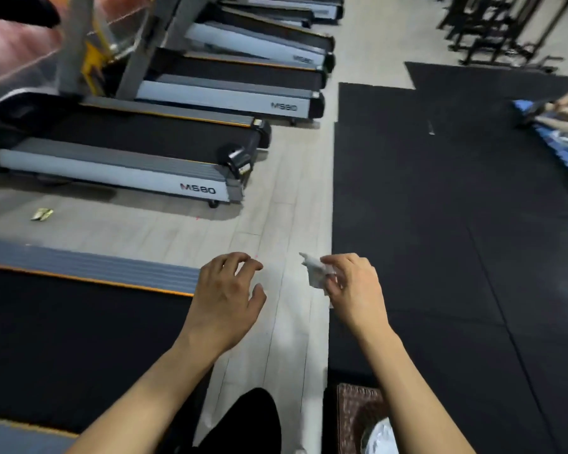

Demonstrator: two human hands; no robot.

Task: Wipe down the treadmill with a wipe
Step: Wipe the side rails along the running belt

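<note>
The nearest treadmill [89, 270] fills the lower left, with a black belt and a grey side rail edged in orange. My left hand [225, 299] hovers over its rear end, fingers spread and curled, holding nothing. My right hand [354, 290] is over the edge of the pale floor and pinches a crumpled white wipe [315, 271] between thumb and fingers. The wipe is off the treadmill, in the air.
Several more grey MS80 treadmills [138, 165] stand in a row at the upper left. Black rubber mats [440, 224] cover the floor on the right. A small wrapper [41, 213] lies on the pale floor. Another person's hands and a blue item [551, 113] show at the right edge.
</note>
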